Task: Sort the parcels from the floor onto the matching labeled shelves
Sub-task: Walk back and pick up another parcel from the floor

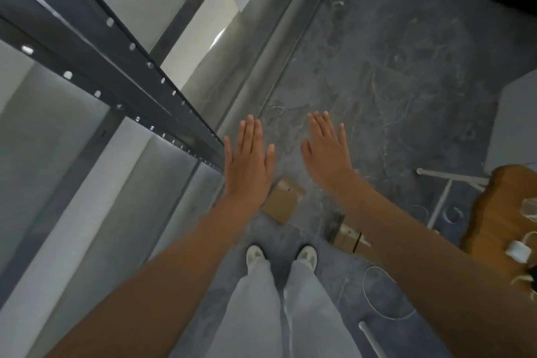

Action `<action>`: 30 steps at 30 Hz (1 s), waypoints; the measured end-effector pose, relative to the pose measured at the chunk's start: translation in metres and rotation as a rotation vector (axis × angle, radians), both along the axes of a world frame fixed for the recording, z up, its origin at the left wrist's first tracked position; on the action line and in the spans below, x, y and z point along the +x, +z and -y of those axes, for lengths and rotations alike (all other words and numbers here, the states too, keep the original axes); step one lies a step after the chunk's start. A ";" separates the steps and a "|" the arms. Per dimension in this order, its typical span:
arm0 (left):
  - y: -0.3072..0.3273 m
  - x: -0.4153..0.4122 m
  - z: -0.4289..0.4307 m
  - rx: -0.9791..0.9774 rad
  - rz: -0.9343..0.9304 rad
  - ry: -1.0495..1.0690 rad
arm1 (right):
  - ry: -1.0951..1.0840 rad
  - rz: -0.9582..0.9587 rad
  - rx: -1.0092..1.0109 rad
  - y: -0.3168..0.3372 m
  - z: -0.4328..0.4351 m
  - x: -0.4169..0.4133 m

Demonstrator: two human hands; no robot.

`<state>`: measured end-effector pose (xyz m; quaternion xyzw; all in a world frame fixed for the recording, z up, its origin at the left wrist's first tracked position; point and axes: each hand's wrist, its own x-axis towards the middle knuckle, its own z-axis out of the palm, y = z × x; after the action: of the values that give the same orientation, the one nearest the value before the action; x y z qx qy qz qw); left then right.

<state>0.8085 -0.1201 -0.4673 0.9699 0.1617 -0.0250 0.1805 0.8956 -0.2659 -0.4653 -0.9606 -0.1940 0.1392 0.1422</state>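
Two parcels on the floor by my feet: a flat parcel [283,201] showing beside my left hand [248,166], and a box [347,238] half hidden under my right forearm. Left and right hand [327,154] are both spread flat, holding nothing. I can't read any labels, so I could pick the wrong shelf [116,46]. That cable [363,285] might snag my step.

Probably storeroom: metal shelving [125,67], parcels [283,200]

Head camera, steeply downward, over hands, floor [377,67], shelving [122,67] left.
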 end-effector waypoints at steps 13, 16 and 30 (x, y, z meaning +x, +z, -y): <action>-0.200 0.015 -0.021 -0.210 -0.251 0.123 | -0.369 -0.461 0.241 -0.207 0.018 0.017; -0.261 0.003 -0.028 -0.259 -0.355 0.149 | -0.489 -0.605 0.207 -0.274 0.028 -0.007; -0.489 0.031 -0.022 -0.437 -0.472 0.128 | -0.566 -0.714 0.156 -0.502 0.038 -0.028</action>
<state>0.8394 -0.0979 -0.9558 0.8634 0.2505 -0.2721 0.3433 0.8671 -0.3043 -0.9674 -0.8542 0.1271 0.4020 0.3043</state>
